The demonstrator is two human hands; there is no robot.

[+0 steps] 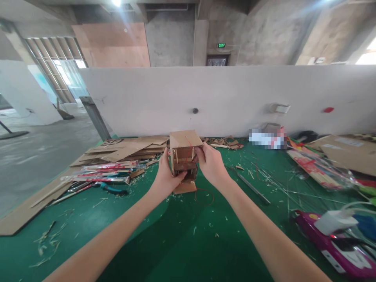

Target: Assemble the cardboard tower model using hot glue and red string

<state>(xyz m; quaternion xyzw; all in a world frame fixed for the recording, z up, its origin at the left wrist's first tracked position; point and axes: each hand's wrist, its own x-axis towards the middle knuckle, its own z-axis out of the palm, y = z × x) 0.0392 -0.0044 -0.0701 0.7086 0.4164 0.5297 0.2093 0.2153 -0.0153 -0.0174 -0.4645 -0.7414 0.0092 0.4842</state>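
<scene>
A small cardboard structure (185, 139) with a flat top, thin wooden sticks inside and a lower flap stands upright between my hands at the middle of the green table (188, 243). My left hand (167, 176) holds its left side, with the thumb across the lower front. My right hand (212, 161) grips its upper right side, fingers closed near the top edge. A thin red wire (205, 197) loops out beside the lower flap. The interior is partly hidden by shadow and my fingers.
Cardboard sheets (129, 148), packaged sticks and pliers (113, 188) lie left. On the right are a metal rod (253, 188), packaged sticks (315, 168), more cardboard (349, 154) and a purple power strip (326, 244) with a white plug. A white wall (147, 102) rises behind.
</scene>
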